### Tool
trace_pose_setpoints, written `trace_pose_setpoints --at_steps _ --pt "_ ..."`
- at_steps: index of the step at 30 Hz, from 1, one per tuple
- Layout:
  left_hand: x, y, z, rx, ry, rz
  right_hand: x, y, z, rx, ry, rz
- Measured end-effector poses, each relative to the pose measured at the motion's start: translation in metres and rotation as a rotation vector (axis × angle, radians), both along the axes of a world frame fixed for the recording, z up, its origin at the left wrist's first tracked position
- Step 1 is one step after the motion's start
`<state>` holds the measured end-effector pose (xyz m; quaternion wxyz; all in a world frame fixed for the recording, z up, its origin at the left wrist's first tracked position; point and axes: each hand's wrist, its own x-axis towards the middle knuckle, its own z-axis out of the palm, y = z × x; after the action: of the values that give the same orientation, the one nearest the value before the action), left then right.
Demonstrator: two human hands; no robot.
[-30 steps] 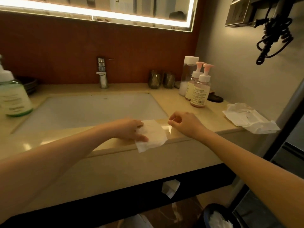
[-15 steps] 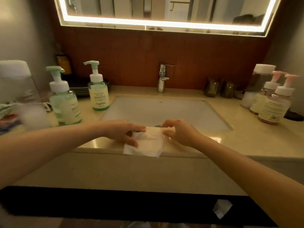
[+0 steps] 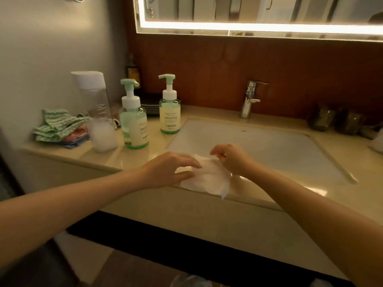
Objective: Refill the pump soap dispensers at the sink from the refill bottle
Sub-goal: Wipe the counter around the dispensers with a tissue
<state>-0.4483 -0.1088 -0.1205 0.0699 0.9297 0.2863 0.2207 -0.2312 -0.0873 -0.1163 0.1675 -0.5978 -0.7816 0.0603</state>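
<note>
Both hands meet over a white tissue (image 3: 209,180) lying on the front lip of the counter (image 3: 143,155), one corner of it drooping over the edge. Left hand (image 3: 172,170) is loosely spread, fingers only slightly bent, with the fingertips (image 3: 196,165) and thumb resting on the near left part of the sheet. Right hand (image 3: 233,160) is curled much tighter at the tissue's far right edge; whether it really pinches the paper cannot be made out

Thin and crinkled, the tissue looks almost translucent against the smooth, glossy beige stone. Two pump dispensers stand upright on the counter left of the sink (image 3: 259,148): the nearer dispenser (image 3: 134,123) and the farther dispenser (image 3: 170,112), both round green-tinted clear bottles with white collars, mint pump heads and cream labels. Just beside the nearer one stands a tall clear bottle (image 3: 97,112) with a white cap, pale liquid filling only its lower part. Neither hand touches any of the three

Folded green woven cloths (image 3: 60,127) lie by the wall, covering other coloured cloths. Dark stacked plates (image 3: 149,105) sit half hidden behind the dispensers. A chrome faucet (image 3: 249,100) rises behind the white rectangular basin. Two dark tumblers (image 3: 335,122) at the back right are murky, and something white (image 3: 377,144) is cut off by the right border. The lit mirror (image 3: 259,15) is cropped at the top
</note>
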Motion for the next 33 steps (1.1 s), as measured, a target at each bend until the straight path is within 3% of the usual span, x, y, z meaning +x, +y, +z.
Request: trace_pose_setpoints --at_steps 12,21,26,30,33 --pt "-0.015 -0.025 -0.022 0.265 0.022 -0.013 -0.014 -0.002 -0.008 0.049 -0.145 0.249" --pt "-0.097 -0.003 -0.024 0.188 -0.151 0.132 -0.057 0.000 -0.006 -0.010 -0.181 0.249" --pt "-0.141 0.026 -0.025 0.287 -0.087 0.330 -0.101 0.013 -0.011 0.010 -0.216 0.218" --pt "-0.127 0.027 -0.016 0.454 -0.047 0.404 -0.121 0.027 -0.010 -0.009 -0.211 0.191" --pt "-0.098 0.013 -0.022 0.342 -0.144 0.383 -0.123 0.028 -0.011 0.000 -0.205 0.206"
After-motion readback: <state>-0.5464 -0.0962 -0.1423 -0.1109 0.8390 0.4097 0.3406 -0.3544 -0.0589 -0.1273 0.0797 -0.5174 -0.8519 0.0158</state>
